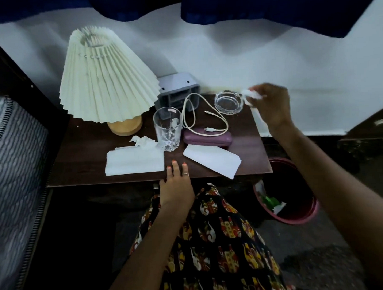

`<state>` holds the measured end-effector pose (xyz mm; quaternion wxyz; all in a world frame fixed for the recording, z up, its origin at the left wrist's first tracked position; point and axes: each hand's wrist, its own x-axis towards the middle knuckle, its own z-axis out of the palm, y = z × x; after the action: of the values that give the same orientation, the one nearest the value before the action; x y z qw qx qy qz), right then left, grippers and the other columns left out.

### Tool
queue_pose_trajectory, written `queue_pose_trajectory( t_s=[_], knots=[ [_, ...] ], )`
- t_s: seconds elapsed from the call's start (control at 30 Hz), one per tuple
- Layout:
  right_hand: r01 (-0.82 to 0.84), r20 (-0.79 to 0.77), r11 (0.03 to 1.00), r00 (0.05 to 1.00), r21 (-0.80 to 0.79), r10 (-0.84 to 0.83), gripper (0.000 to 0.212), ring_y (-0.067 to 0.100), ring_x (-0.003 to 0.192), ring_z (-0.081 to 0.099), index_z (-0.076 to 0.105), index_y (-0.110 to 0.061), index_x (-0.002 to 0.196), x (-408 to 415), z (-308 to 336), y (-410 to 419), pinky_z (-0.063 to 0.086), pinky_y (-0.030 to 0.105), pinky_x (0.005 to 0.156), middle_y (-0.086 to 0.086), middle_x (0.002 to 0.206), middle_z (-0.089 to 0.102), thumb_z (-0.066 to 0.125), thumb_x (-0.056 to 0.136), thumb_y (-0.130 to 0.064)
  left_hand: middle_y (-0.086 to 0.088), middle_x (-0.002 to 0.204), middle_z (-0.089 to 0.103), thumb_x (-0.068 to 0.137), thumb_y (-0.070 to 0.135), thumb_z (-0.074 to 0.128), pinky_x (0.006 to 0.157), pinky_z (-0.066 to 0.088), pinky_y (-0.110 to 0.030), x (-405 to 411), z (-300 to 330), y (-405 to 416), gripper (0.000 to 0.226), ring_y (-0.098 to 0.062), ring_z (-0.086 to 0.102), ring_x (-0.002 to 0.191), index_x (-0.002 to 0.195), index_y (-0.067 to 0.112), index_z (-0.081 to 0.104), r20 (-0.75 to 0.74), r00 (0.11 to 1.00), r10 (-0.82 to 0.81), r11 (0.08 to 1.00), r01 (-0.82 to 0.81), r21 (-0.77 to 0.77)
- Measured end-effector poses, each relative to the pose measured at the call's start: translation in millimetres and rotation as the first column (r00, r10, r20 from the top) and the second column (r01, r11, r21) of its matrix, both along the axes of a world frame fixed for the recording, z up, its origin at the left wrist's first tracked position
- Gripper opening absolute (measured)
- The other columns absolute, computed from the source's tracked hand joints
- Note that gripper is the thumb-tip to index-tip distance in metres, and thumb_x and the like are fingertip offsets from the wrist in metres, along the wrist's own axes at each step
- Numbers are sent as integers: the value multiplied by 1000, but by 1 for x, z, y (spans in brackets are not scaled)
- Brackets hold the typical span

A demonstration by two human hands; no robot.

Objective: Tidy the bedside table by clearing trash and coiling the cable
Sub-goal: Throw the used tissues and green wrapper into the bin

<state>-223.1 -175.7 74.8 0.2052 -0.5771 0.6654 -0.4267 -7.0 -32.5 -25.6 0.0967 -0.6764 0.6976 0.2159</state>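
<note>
My right hand [270, 106] is raised over the table's far right corner, shut on a crumpled white tissue [251, 96], just right of a glass ashtray [228, 102]. My left hand [177, 185] rests flat on the front edge of the dark wooden bedside table [81, 162], fingers apart, holding nothing. A white cable [203, 120] lies in loose loops at mid table, partly over a purple case [208, 139]. Another crumpled tissue [143, 141] lies left of a drinking glass [168, 130]. Two flat white papers, one [134, 161] at front left and one [212, 160] at front right, lie near the edge.
A pleated cream lamp [104, 83] stands at the back left, a grey box [179, 90] behind the cable. A red bin [287, 191] with some trash sits on the floor right of the table. A bed [13, 163] is at the left, a white wall behind.
</note>
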Motion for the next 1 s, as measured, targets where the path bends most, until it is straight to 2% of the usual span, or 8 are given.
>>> queue_pose_trajectory(
  t_s=[0.13,0.3,0.37,0.43,0.5,0.6,0.8,1.0],
  knots=[
    [286,213,949,927,129,-308,9,9,63,59,70,-21,76,-70,-53,72,55,39,75,-4,66,64,76,73,-15,-9,160,-8,97,30,41,110,32,-51,2,1,3,70,-27,-1,147,151,17,-1,-36,999,17,1000,-17,17],
    [384,179,816,851,433,-495,12,23,74,66,66,-22,69,-115,-125,136,55,38,78,10,79,70,73,72,-13,-9,160,-4,98,37,38,109,32,-49,-4,4,8,69,-29,4,147,151,14,1,21,1000,-8,1000,7,23],
    [391,148,720,815,573,-560,7,28,83,68,68,-18,77,-132,-155,149,56,42,82,14,87,72,71,71,-19,-10,160,-2,98,37,38,107,34,-48,-6,5,9,68,-29,7,147,151,13,3,41,999,-15,1000,14,21],
    [396,160,651,765,647,-624,30,29,91,67,68,-12,94,-150,-185,155,55,44,86,13,97,71,70,67,-26,-10,160,-1,98,37,38,107,35,-48,-7,5,8,67,-30,9,147,151,13,4,54,998,-16,1000,15,23],
    [394,232,622,688,677,-688,51,31,98,66,58,-7,119,-155,-195,156,55,46,88,17,115,65,67,73,-27,-10,160,0,98,37,38,107,36,-48,-7,6,7,66,-30,10,146,151,13,5,64,998,-20,999,18,26],
    [414,292,606,605,679,-741,54,32,104,61,37,-5,138,-150,-184,150,55,43,84,18,126,55,57,90,-22,-11,160,3,98,37,38,106,37,-47,-7,6,5,65,-30,13,146,151,13,7,77,997,-30,999,29,19],
    [472,277,785,754,400,-595,31,20,91,59,51,-14,121,-107,-117,124,53,43,90,13,114,60,52,90,-16,-11,160,5,98,37,39,106,37,-47,-7,7,5,64,-31,15,145,150,12,10,66,998,-25,1000,24,14],
    [90,164,992,981,92,-104,15,16,88,61,61,-15,101,-12,-43,96,51,24,77,2,97,64,52,90,-9,-6,160,5,98,37,39,105,37,-46,0,9,8,63,-26,14,146,151,17,11,28,1000,-8,1000,9,-9]
  ],
)
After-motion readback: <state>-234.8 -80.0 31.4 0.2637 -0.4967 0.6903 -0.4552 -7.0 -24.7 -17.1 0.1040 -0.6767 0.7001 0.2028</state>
